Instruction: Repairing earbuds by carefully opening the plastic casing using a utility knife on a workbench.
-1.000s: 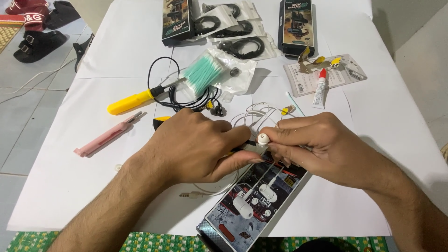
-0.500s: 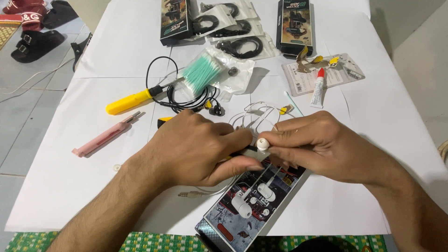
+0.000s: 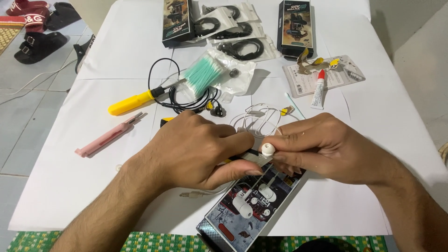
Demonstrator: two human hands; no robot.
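Both hands meet over the middle of the white table (image 3: 84, 186). My right hand (image 3: 326, 147) pinches a small white earbud (image 3: 267, 149) between thumb and fingers. My left hand (image 3: 196, 149) is closed around a small tool whose grey tip (image 3: 252, 157) pokes out just under the earbud; most of the tool is hidden in the fist. The earbud's white cable (image 3: 254, 119) loops behind the hands, and its jack plug (image 3: 189, 194) lies below my left hand. A printed earphone box (image 3: 252, 205) lies flat under the hands.
A yellow-handled screwdriver (image 3: 135, 101), a pink tool (image 3: 109, 136), black earphones (image 3: 186, 98), a bag of green swabs (image 3: 205, 72) and a glue tube (image 3: 318, 88) lie behind. Two black boxes (image 3: 177, 21) (image 3: 295, 25) and bagged cables (image 3: 233, 28) sit farther back. Sandals (image 3: 39, 39) are on the floor.
Both hands stay closed together around the earbud and tool, with only a slight shift of the fingers.
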